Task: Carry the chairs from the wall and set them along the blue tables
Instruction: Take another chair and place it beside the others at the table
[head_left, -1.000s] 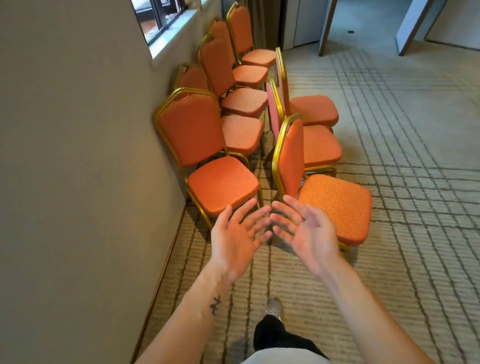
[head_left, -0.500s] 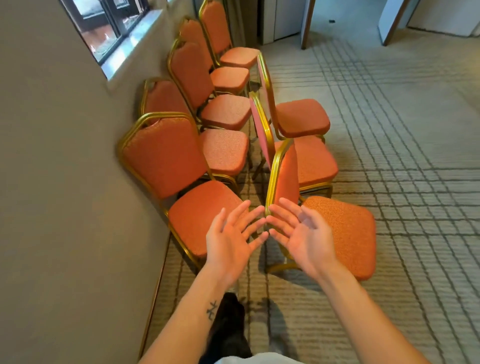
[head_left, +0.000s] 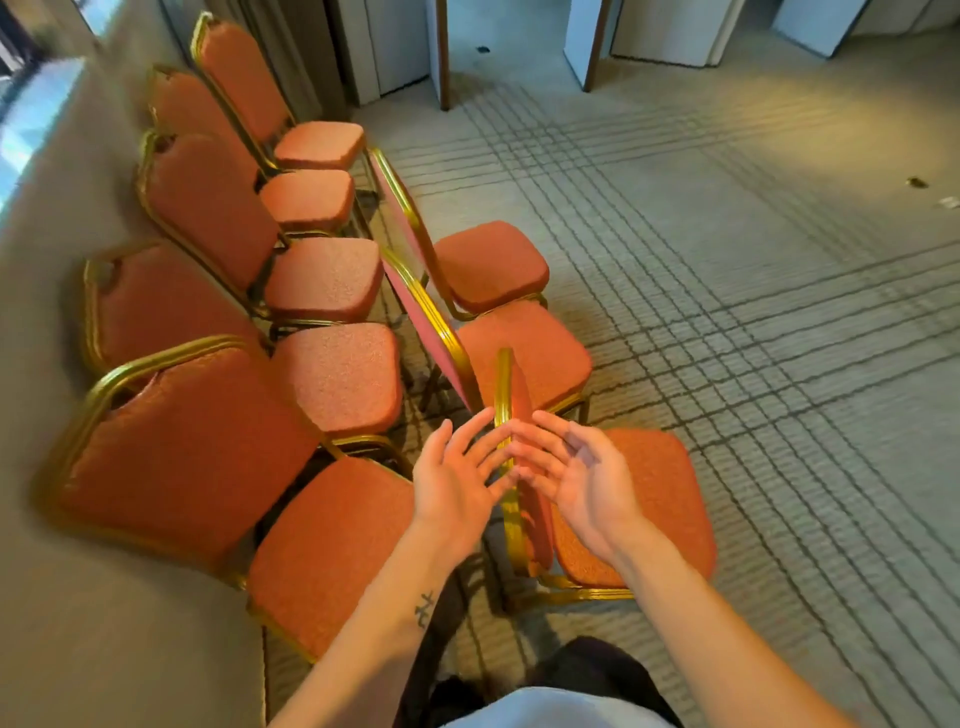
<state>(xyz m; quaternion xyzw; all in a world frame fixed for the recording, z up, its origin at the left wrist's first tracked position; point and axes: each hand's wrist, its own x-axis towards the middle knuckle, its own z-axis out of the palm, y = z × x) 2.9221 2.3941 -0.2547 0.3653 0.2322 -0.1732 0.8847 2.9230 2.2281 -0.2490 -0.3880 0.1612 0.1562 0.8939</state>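
standing just off the wall (head_left: 88, 649) in the outer row, the nearest chair (head_left: 654, 499) shows its back edge-on between the two hands. lifted carelessly, its legs could snag the next chair (head_left: 524, 358) or the wall-side chairs (head_left: 332, 540), since they sit packed close. the left hand (head_left: 457, 470) and right hand (head_left: 579, 470) hover palms up, fingers spread, either side of the gold frame (head_left: 503, 384), gripping nothing.
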